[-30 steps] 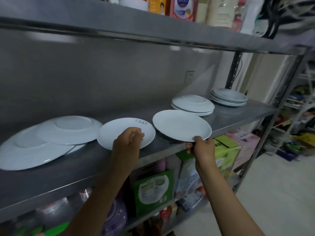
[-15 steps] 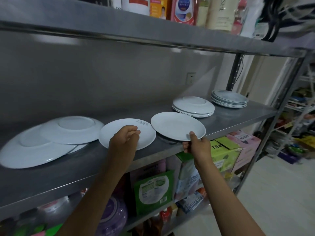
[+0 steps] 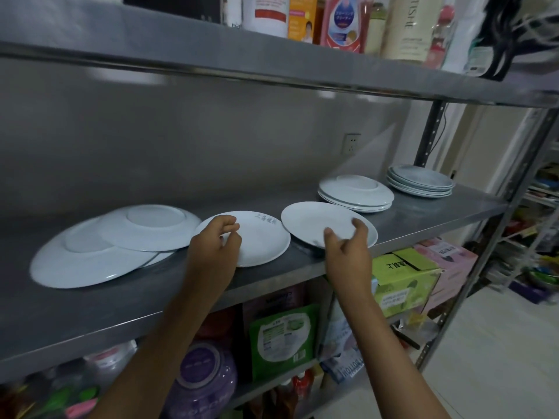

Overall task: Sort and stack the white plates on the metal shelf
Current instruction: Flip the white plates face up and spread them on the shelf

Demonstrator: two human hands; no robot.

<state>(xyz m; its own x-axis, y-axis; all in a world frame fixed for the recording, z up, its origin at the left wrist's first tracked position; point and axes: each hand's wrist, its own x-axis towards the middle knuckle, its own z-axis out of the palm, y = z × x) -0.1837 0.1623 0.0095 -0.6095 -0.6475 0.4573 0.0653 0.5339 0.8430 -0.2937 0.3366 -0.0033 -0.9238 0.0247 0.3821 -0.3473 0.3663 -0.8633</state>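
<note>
Head view: a person faces a metal shelf (image 3: 438, 217) carrying white plates, both hands reaching in at its front edge.
Far left of the fingers: two large plates (image 3: 90, 261) lie upside down and overlapping, the upper one (image 3: 151, 226) shifted right; they are not squared up.
Left hand: the left hand (image 3: 213, 249) hovers over the near rim of the printed plate (image 3: 260, 240), fingers (image 3: 227, 220) curled with thumb and forefinger close together. I cannot tell whether they pinch the rim or hold nothing.
Right hand: the right hand (image 3: 348, 249) has its thumb and fingers (image 3: 360, 228) spread around the near edge of the plain plate (image 3: 320, 222), loose, apparently not clamped on it.
Plain plate: its right side seems to sit a little off the shelf, and its left rim is just beside the printed plate.
Beyond the right fingers: an inverted stack (image 3: 357, 192), then a stack of bowl-like dishes (image 3: 420, 180), well apart from both hands.
Doing it well: I would get thumb on top and fingers under each rim before lifting, raise one plate clear rather than slide it, then lower it centred on its match.
Risk: both plates sit near the shelf edge, so a half grip could tip one off.
</note>
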